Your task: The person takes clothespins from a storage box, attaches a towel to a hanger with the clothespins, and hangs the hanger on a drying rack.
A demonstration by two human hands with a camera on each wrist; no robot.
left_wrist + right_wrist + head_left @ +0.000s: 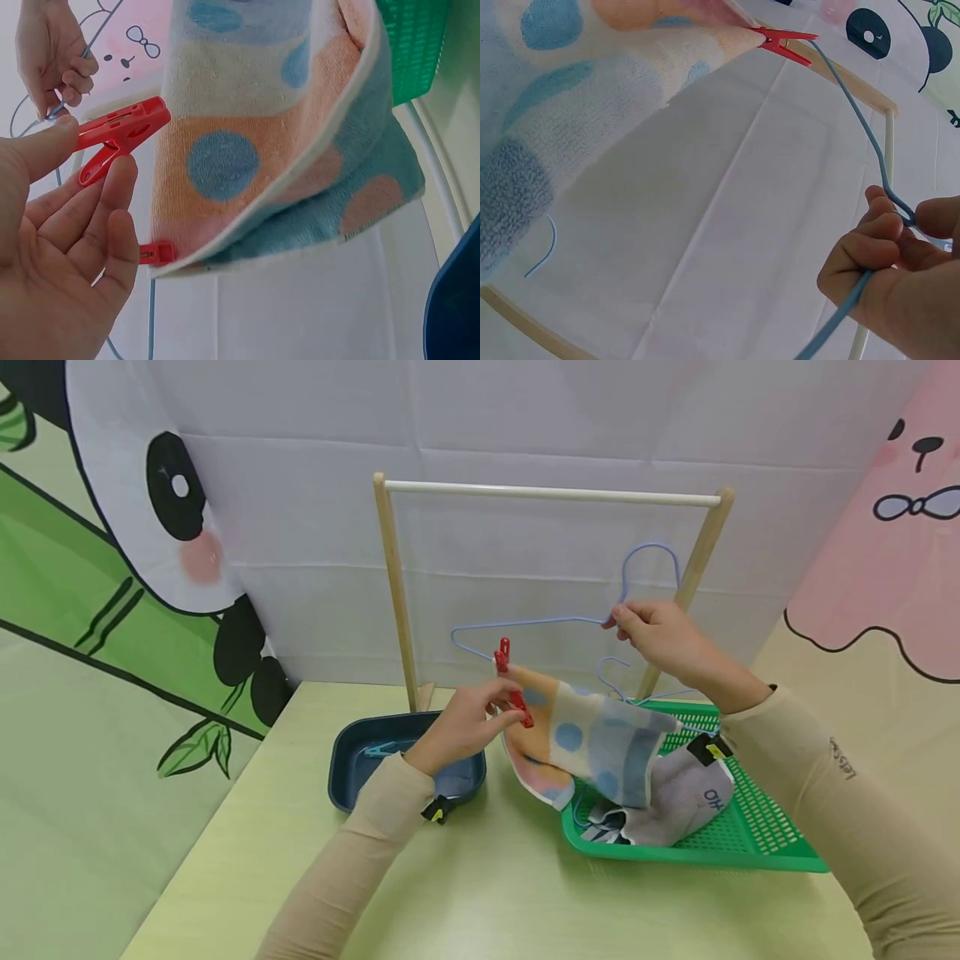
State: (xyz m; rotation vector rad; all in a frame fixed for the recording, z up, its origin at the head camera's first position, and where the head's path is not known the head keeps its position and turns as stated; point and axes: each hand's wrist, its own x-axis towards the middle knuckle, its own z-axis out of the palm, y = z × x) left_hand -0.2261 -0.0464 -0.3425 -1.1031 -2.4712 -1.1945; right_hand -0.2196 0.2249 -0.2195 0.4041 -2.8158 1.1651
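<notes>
My right hand (663, 635) pinches a light blue wire hanger (540, 622) at the neck below its hook, holding it up in front of the rack. From the hanger's left end hangs a patterned towel (567, 737) with orange, cream and blue patches; a red clothespin (503, 654) clips its corner there. Between thumb and fingers, my left hand (468, 718) pinches a second red clothespin (124, 124), just beside the towel's edge. In the right wrist view, the first clothespin (780, 41) grips both towel and wire. The towel's right end droops over the basket.
A wooden rack with a white bar (555, 492) stands behind. At right, a green basket (697, 853) holds a grey cloth (675, 810) with a black clip (707, 749), and another blue hanger (615, 681). The dark blue bin (345, 760) at left contains a light blue clip (382, 749).
</notes>
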